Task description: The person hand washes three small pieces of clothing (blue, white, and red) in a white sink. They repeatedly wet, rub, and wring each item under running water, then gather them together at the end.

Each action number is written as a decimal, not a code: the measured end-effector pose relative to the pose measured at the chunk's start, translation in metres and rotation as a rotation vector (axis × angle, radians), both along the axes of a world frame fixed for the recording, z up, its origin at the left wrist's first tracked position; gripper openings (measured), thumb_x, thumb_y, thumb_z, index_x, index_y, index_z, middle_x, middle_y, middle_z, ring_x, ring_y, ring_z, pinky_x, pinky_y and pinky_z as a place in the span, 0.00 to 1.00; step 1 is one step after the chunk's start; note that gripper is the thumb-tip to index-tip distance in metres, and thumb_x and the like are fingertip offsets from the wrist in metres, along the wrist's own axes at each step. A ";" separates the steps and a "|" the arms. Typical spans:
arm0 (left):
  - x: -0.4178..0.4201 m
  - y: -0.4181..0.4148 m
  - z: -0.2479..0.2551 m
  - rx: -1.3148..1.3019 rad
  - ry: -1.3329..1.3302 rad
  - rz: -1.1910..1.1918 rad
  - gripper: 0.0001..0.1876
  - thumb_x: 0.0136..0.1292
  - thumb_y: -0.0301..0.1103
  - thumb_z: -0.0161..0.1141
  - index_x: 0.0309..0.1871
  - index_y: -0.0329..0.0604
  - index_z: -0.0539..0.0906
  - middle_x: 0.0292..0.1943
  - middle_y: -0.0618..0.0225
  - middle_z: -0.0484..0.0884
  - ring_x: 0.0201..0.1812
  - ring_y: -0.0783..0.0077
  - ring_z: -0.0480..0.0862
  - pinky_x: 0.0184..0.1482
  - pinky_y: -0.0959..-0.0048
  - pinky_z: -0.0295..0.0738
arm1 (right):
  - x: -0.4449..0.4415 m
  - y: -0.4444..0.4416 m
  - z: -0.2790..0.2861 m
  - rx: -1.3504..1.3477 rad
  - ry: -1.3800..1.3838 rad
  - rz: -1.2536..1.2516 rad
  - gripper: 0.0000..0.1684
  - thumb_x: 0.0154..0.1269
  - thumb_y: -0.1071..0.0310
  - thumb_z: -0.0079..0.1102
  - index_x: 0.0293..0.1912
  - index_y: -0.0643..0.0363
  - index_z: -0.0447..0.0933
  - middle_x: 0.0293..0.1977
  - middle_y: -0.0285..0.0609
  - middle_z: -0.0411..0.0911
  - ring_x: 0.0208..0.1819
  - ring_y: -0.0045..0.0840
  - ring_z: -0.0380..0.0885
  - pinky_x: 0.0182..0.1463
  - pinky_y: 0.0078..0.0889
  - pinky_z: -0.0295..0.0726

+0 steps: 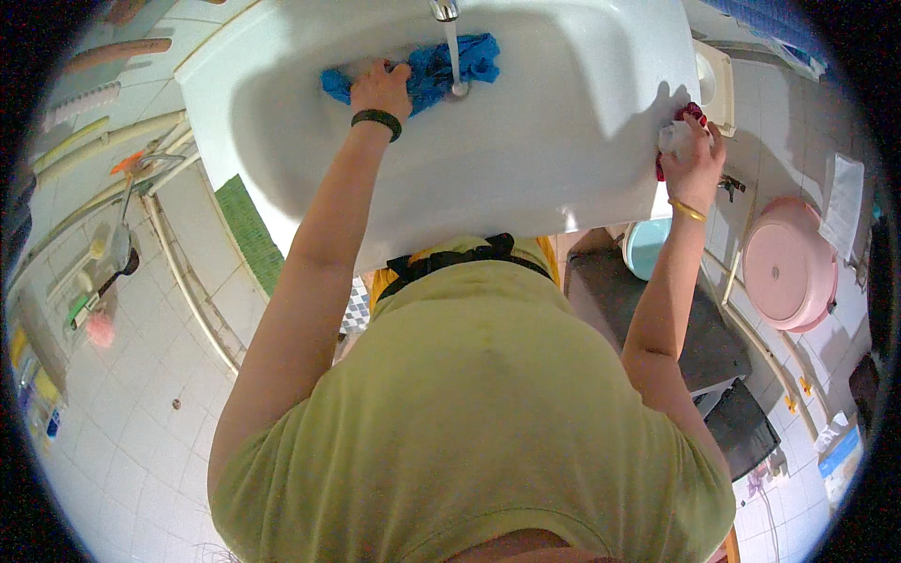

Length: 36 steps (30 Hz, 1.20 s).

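Observation:
Water runs from a chrome faucet (445,10) into a white sink (493,169). A crumpled wet blue cloth (431,83) lies across the sink's far side, beside and partly behind the stream. My left hand (382,90), with a dark bracelet at the wrist, grips the cloth near its left end with curled fingers. At the sink's right rim, my right hand (693,156) holds a small white and red bundle (676,138). The fingers partly cover this bundle, and its exact kind is unclear.
A cream soap dish (723,105) stands just past the right rim. Under my right arm are a light-blue basin (647,248) and a dark-topped surface (654,320). On the right wall hangs a pink basin (790,264). A green mat (248,232) borders the sink's left side.

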State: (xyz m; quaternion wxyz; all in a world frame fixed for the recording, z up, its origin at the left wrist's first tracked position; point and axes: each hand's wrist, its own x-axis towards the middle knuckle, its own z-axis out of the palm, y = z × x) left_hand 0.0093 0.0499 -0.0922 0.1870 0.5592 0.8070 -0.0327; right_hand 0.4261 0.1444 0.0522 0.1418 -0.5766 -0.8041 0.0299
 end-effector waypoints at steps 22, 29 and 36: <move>0.071 -0.047 0.136 0.211 -0.410 -0.536 0.25 0.54 0.50 0.62 0.52 0.46 0.77 0.51 0.61 0.74 0.49 0.61 0.77 0.49 0.65 0.75 | -0.237 -0.016 -0.074 -1.564 1.560 -0.434 0.24 0.61 0.47 0.56 0.45 0.58 0.74 0.43 0.43 0.78 0.40 0.33 0.79 0.48 0.39 0.78; 0.022 -0.031 0.121 0.312 -1.293 0.472 0.24 0.55 0.43 0.65 0.50 0.37 0.76 0.43 0.60 0.79 0.42 0.68 0.80 0.42 0.71 0.76 | -0.239 -0.038 -0.058 -1.197 1.287 0.296 0.19 0.58 0.54 0.60 0.43 0.55 0.77 0.49 0.44 0.75 0.48 0.39 0.74 0.54 0.42 0.72; 0.008 -0.011 0.085 0.380 -1.487 0.646 0.20 0.59 0.40 0.63 0.50 0.37 0.76 0.40 0.65 0.80 0.41 0.76 0.79 0.45 0.76 0.75 | -0.237 -0.027 -0.059 -0.496 0.491 0.693 0.18 0.47 0.65 0.66 0.41 0.52 0.77 0.50 0.41 0.73 0.58 0.39 0.66 0.59 0.39 0.67</move>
